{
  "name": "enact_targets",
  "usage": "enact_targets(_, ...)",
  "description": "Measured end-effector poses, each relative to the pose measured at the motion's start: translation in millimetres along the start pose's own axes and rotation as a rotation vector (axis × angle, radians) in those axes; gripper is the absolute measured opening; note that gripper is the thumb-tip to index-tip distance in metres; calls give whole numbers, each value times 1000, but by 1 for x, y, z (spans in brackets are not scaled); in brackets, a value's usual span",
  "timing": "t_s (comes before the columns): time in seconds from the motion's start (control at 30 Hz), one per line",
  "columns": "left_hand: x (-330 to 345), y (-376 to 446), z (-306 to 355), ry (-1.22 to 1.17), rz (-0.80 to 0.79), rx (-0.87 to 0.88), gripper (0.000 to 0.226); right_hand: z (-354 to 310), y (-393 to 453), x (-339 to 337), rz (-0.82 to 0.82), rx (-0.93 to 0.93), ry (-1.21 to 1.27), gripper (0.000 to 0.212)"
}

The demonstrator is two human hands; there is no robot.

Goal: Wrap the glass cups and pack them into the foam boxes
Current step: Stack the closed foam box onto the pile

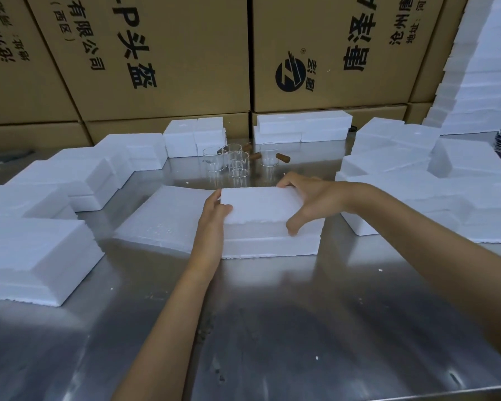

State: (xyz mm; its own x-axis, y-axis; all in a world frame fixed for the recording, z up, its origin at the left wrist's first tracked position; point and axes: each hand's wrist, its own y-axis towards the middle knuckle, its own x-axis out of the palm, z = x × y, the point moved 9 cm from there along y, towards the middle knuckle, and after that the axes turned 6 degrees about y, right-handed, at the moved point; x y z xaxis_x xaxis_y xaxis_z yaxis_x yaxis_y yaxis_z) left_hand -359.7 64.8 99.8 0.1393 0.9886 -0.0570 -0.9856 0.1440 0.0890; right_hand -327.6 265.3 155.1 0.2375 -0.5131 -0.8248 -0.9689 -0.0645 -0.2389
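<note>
A white foam lid [259,204] sits on top of a white foam box [272,241] at the middle of the steel table. My left hand [213,217] grips the lid's left end, thumb on top. My right hand [307,198] spans the lid's right end, fingers curled over its far edge and thumb down at the near side. Behind the box stand several clear glass cups [237,164] with brown wooden handles [284,158]. A flat stack of white wrapping sheets [162,215] lies just left of the box.
Stacks of foam boxes line the table's left side [38,256], the back [302,125] and the right side [446,198]. Large printed cardboard cartons [156,53] form a wall behind. A tall pile of foam pieces [486,68] rises at the far right. The steel table [272,328] stretches toward me.
</note>
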Motion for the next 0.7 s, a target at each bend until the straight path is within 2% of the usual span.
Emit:
enact_targets(0.13, -2, 2, -1, 34, -7, -7, 35, 0, -2, 1, -47, 36, -8, 90)
enact_targets(0.27, -1, 2, -2, 55, -14, 1, 43, -1, -4, 3, -45, 40, -34, 89)
enact_targets(0.37, 3, -2, 5, 73, -29, 60, 46, 2, -9, 6, -53, 52, 20, 92)
enact_targets(0.57, 6, -16, 16, 199, -62, 120, 31, -1, -19, 17, 10, -3, 219, 90)
enact_targets(0.7, 8, -27, 21, 186, -146, 63, 26, 3, -37, 18, -24, 14, 137, 100)
